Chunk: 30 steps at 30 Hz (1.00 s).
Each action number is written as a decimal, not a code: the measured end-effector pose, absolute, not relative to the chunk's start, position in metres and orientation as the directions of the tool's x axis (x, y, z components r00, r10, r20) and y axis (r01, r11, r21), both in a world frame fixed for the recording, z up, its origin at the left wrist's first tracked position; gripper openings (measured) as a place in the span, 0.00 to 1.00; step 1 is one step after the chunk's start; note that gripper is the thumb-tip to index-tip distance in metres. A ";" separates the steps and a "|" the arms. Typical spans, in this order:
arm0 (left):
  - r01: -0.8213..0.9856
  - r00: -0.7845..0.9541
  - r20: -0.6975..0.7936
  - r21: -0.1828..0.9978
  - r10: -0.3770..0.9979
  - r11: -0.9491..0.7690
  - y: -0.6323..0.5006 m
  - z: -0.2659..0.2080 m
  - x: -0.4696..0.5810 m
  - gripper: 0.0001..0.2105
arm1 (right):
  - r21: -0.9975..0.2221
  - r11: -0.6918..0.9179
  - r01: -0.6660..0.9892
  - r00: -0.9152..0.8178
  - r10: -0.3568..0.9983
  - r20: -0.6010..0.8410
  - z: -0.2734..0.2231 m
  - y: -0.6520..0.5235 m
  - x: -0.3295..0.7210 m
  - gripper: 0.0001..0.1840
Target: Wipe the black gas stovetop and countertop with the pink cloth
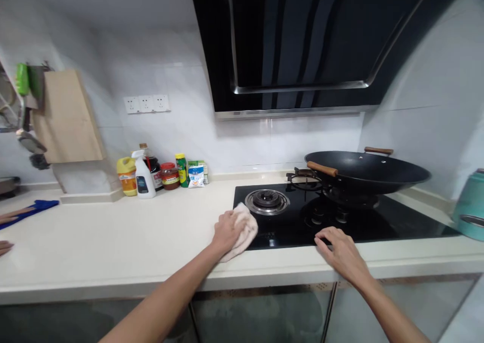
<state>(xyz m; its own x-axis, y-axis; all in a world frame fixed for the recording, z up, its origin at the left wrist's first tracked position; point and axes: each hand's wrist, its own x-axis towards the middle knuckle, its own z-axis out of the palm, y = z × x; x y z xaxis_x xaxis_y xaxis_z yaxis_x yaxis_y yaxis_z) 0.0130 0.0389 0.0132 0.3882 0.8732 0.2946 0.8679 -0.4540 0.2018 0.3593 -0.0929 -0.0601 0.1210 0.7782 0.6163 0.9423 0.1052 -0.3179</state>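
A whitish cloth (244, 227) is bunched under my left hand (227, 230), whose fingers are closed over it. The cloth lies across the left edge of the black glass stove (280, 234) and the white counter (181, 237). My right hand (341, 249) rests at the stove's front edge, fingers loosely bent and thumb apart, with nothing seen in it. The stove's control knobs (342, 216) are just beyond it. The left burner (266, 200) has no pot support on it.
A big black wok (365, 169) with wooden handles stands on the right burner. A pot support (305, 181) lies behind. Bottles, including a white spray bottle (144, 177), line the wall. Another person's hand presses a blue cloth (36, 209) at far left. A range hood (298, 98) overhangs the stove.
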 end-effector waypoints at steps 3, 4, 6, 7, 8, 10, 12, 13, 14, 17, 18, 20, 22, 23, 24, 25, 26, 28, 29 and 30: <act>0.864 0.438 0.222 0.163 0.871 -0.476 0.050 0.018 0.038 0.26 | -0.305 0.080 0.949 0.130 0.782 0.610 -0.057 -0.093 0.356 0.14; 0.866 0.444 0.200 0.155 0.874 -0.475 0.054 0.020 0.048 0.28 | -0.306 0.072 0.949 0.137 0.782 0.609 -0.056 -0.093 0.355 0.13; 0.868 0.452 0.162 0.149 0.877 -0.475 0.061 0.022 0.068 0.32 | -0.315 0.059 0.947 0.152 0.781 0.605 -0.054 -0.094 0.352 0.13; 0.864 0.461 0.144 0.151 0.875 -0.480 0.063 0.023 0.080 0.35 | -0.323 0.059 0.945 0.157 0.782 0.603 -0.053 -0.094 0.351 0.13; 0.857 0.475 0.127 0.157 0.871 -0.491 0.064 0.024 0.093 0.38 | -0.334 0.063 0.941 0.162 0.781 0.603 -0.052 -0.094 0.351 0.13; 0.831 0.519 0.102 0.172 0.848 -0.529 0.059 0.025 0.120 0.42 | -0.369 0.072 0.927 0.188 0.761 0.621 -0.052 -0.094 0.351 0.14; 0.790 0.580 0.081 0.187 0.810 -0.584 0.046 0.024 0.147 0.44 | -0.417 0.079 0.905 0.240 0.715 0.657 -0.053 -0.094 0.354 0.16; 0.760 0.620 0.070 0.193 0.781 -0.621 0.036 0.023 0.160 0.44 | -0.444 0.081 0.893 0.272 0.687 0.674 -0.054 -0.093 0.356 0.18; 0.722 0.667 0.059 0.199 0.743 -0.663 0.026 0.021 0.173 0.43 | -0.470 0.085 0.879 0.302 0.663 0.685 -0.055 -0.093 0.359 0.19; 0.522 0.836 0.071 0.199 0.544 -0.829 -0.009 0.011 0.202 0.43 | -0.549 0.105 0.829 0.376 0.622 0.687 -0.059 -0.092 0.368 0.23; 0.454 0.873 0.101 0.193 0.478 -0.870 -0.019 0.008 0.209 0.43 | -0.575 0.121 0.809 0.394 0.614 0.684 -0.060 -0.092 0.371 0.23; 0.352 0.910 0.164 0.179 0.381 -0.919 -0.035 0.004 0.215 0.38 | -0.628 0.155 0.763 0.429 0.604 0.671 -0.061 -0.091 0.378 0.24; 0.308 0.919 0.197 0.177 0.340 -0.935 -0.042 0.003 0.212 0.29 | -0.670 0.165 0.724 0.451 0.623 0.640 -0.062 -0.091 0.384 0.24; 0.296 0.923 0.199 0.179 0.330 -0.938 -0.044 0.004 0.208 0.26 | -0.681 0.155 0.715 0.450 0.643 0.619 -0.063 -0.091 0.386 0.24; 0.290 0.925 0.197 0.182 0.324 -0.939 -0.044 0.004 0.202 0.24 | -0.682 0.139 0.718 0.441 0.667 0.600 -0.064 -0.090 0.388 0.25; 0.287 0.927 0.194 0.185 0.321 -0.940 -0.044 0.005 0.194 0.22 | -0.672 0.122 0.730 0.426 0.688 0.588 -0.064 -0.090 0.389 0.25; 0.285 0.928 0.190 0.188 0.319 -0.940 -0.043 0.006 0.185 0.21 | -0.655 0.107 0.748 0.409 0.703 0.582 -0.065 -0.090 0.389 0.25; 0.291 0.925 0.193 0.198 0.328 -0.936 -0.042 0.007 0.165 0.21 | -0.618 0.082 0.782 0.386 0.715 0.583 -0.065 -0.089 0.388 0.25; 0.299 0.918 0.204 0.205 0.339 -0.932 -0.043 0.007 0.153 0.22 | -0.603 0.067 0.795 0.383 0.714 0.585 -0.065 -0.089 0.387 0.25; 0.310 0.910 0.218 0.211 0.354 -0.927 -0.043 0.008 0.141 0.22 | -0.588 0.048 0.807 0.383 0.715 0.585 -0.065 -0.089 0.386 0.26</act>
